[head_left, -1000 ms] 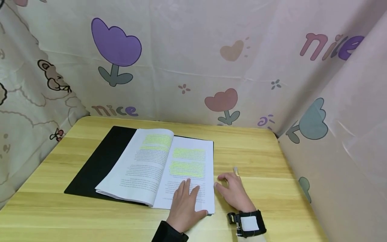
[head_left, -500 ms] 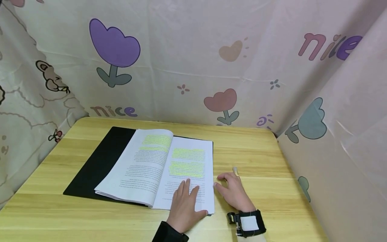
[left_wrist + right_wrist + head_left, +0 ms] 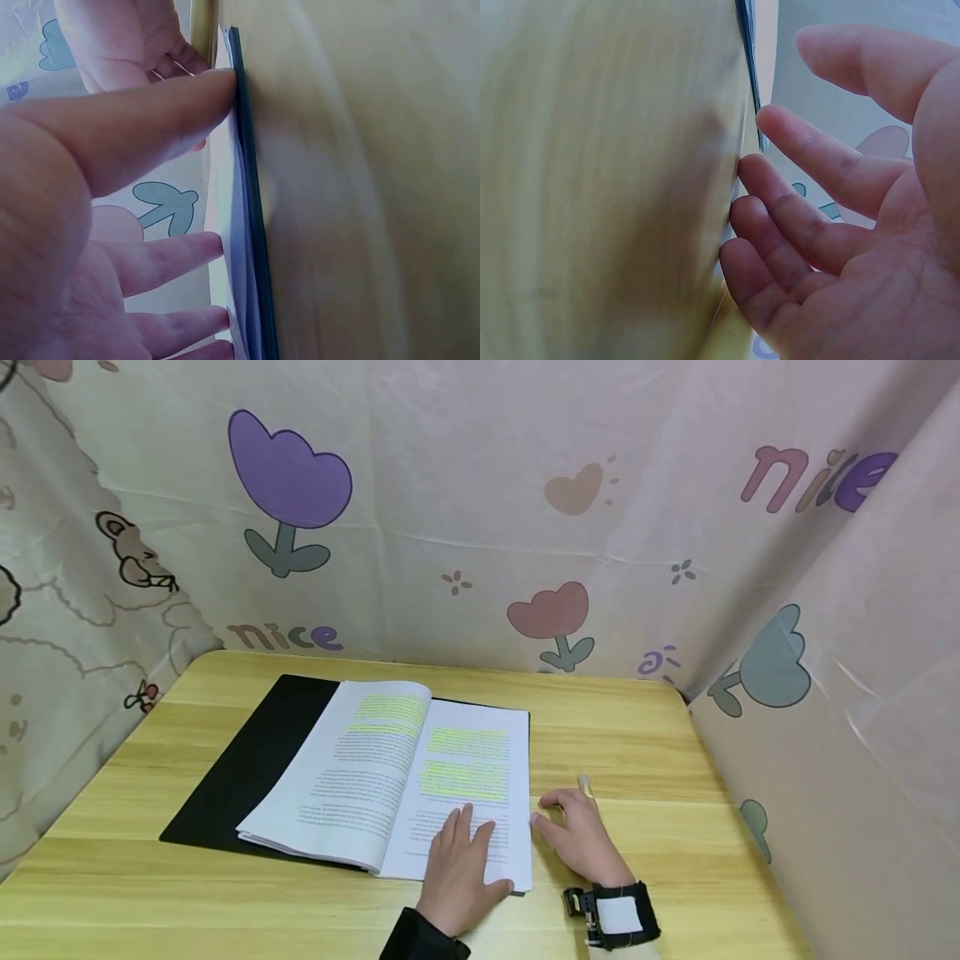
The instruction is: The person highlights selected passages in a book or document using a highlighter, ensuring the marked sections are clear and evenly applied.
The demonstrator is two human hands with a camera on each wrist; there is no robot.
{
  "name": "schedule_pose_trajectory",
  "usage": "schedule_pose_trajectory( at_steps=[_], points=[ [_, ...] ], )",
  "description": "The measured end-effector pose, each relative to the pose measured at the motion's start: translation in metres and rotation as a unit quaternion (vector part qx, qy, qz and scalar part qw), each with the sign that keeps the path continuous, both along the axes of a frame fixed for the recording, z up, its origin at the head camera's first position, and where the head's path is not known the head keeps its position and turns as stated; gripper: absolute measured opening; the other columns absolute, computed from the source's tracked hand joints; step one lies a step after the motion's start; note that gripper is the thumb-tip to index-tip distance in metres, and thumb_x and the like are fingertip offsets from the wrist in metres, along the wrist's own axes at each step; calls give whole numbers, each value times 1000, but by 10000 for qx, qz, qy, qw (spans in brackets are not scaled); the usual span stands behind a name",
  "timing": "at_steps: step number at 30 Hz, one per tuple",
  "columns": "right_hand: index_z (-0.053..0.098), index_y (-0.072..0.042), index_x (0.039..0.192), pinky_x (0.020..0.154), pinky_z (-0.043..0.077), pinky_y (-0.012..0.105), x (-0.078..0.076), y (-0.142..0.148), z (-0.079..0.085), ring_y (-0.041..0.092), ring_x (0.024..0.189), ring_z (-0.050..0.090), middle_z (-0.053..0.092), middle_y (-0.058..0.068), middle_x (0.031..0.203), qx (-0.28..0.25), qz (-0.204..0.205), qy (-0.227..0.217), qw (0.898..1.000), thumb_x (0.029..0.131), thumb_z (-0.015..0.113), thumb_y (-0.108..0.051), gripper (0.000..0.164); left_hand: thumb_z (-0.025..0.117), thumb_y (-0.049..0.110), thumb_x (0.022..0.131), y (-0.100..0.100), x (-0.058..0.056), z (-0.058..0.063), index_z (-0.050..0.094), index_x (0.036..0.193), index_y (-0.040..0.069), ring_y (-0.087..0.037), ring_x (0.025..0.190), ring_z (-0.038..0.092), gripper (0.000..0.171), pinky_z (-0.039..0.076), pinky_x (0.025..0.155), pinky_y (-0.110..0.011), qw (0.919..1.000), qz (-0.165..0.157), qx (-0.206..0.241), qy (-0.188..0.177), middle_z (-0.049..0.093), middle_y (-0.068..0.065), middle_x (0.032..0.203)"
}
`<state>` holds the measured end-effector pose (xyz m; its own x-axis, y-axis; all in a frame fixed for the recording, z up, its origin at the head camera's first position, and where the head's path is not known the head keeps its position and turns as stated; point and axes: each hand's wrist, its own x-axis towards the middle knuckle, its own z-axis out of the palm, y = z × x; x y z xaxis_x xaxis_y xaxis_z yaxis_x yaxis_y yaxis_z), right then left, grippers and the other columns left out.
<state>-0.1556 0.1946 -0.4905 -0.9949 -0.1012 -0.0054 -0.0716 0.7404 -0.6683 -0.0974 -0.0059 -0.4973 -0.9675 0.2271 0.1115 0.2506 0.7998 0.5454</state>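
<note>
A black folder (image 3: 247, 768) lies open on the table, bearing a stack of printed white pages (image 3: 330, 777) with yellow highlighted lines. My left hand (image 3: 459, 872) rests with fingers spread on the lower part of the right-hand page (image 3: 472, 752). In the left wrist view, the thumb (image 3: 172, 116) touches the near edge of the pages and folder. Just right of the page edge, my right hand (image 3: 585, 839) has its fingers loosely bent, fingertips (image 3: 742, 262) on the table, holding nothing visible. A small pale thing (image 3: 584, 783) shows beyond that hand; its kind cannot be told.
The wooden table (image 3: 637, 735) extends around the folder and hands. A printed curtain (image 3: 420, 510) with flowers hangs behind and along both sides. A black strap with a small device (image 3: 618, 914) is on the right wrist.
</note>
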Motion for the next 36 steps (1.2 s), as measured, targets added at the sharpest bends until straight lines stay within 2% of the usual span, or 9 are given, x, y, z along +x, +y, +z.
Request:
schedule_pose_trajectory(
  at_steps=[8,17,25,36],
  points=[
    [65,-13,112,100,36,48,-1,1,-3,26,118,47,56,3,118,-32,-6,100,9999,88,66,-33,31,78,36,73,-1,-3,0,53,130,2,-46,135,28,70,28,104,-59,9999,-109,-2,17,35,-30,145],
    [65,-12,110,100,36,48,-3,2,-1,27,117,47,57,4,118,34,20,186,9998,89,66,-34,31,74,32,76,-1,-7,2,55,128,5,-45,134,30,61,30,102,-59,9999,-54,47,107,38,-29,143],
    [65,-12,111,100,36,47,-4,2,-1,26,117,47,56,4,118,7,-45,118,9999,88,67,-34,32,74,33,79,-2,-8,4,57,126,4,-45,133,32,57,30,101,-60,9996,-32,193,188,40,-28,142],
    [64,-12,110,97,38,49,-2,4,-3,27,115,47,57,2,115,-65,169,118,9998,90,65,-36,32,74,37,77,-1,-4,1,60,121,3,-46,131,34,57,31,99,-60,9994,72,197,278,42,-30,139]
  ],
)
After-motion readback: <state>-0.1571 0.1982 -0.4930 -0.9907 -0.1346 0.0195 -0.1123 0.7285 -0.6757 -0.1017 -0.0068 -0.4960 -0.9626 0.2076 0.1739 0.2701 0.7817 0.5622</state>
